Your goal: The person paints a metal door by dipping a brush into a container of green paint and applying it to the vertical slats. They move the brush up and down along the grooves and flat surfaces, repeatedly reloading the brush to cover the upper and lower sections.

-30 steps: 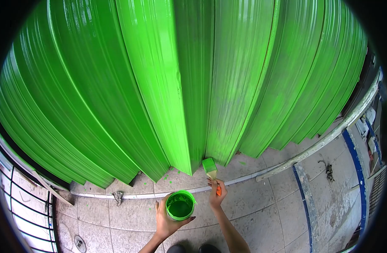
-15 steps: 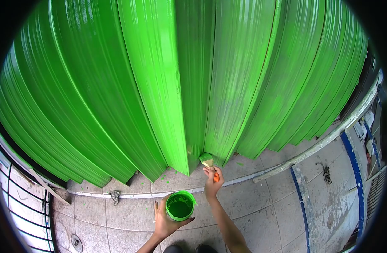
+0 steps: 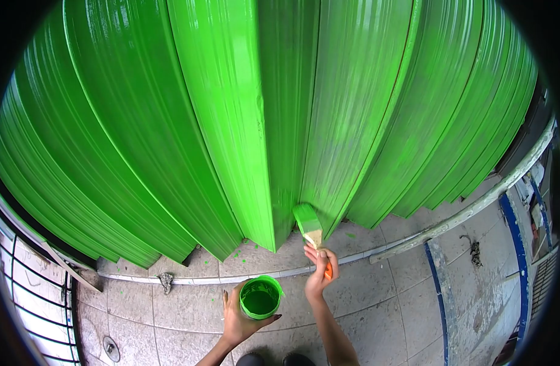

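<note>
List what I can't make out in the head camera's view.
- Panel tops: the green panels run past the top edge.
- Most of the brush handle: covered by the right hand.
- The underside of the pot: hidden by its body and the left hand.
- Shoes: cut off by the bottom edge.

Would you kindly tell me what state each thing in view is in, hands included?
Paint pot: open, green paint inside, rim smeared.
Paintbrush: bristles coated green, at the wall's lower end.
Left hand: closed around the pot.
Right hand: closed on the brush handle.
Ribbed wall: green, glossy and fuller at left, streaky and patchy at right of centre.
Tiled floor: spotted with green near the wall.
</note>
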`<move>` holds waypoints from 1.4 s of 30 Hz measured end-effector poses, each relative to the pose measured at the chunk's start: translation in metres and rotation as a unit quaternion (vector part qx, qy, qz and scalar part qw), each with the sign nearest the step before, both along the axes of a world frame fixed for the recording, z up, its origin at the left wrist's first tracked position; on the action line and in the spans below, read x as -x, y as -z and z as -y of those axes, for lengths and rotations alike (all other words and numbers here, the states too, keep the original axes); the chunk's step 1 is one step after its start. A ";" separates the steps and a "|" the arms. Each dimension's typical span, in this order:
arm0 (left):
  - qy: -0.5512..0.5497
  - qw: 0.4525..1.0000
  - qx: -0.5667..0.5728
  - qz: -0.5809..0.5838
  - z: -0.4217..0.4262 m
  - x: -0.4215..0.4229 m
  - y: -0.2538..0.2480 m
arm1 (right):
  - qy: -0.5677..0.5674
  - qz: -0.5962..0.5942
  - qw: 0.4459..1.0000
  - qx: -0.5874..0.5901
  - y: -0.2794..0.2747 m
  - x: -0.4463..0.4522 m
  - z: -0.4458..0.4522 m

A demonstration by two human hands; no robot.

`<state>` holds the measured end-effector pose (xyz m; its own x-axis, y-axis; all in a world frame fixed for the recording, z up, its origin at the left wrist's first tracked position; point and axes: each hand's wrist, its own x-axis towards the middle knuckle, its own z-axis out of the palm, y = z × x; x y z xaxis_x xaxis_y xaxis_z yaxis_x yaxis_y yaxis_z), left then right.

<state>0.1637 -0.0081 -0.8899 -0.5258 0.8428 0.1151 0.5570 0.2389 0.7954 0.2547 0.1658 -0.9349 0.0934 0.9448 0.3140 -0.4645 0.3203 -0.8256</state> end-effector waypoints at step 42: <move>0.010 1.000 0.013 0.014 0.002 0.002 -0.008 | -0.052 0.509 0.768 -0.385 0.023 -0.024 -0.058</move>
<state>0.1613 -0.0103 -0.8820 -0.5107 0.8562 0.0789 0.5405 0.2483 0.8039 0.2784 0.2243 -0.9580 -0.6345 0.4281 0.6436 0.2393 0.9005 -0.3631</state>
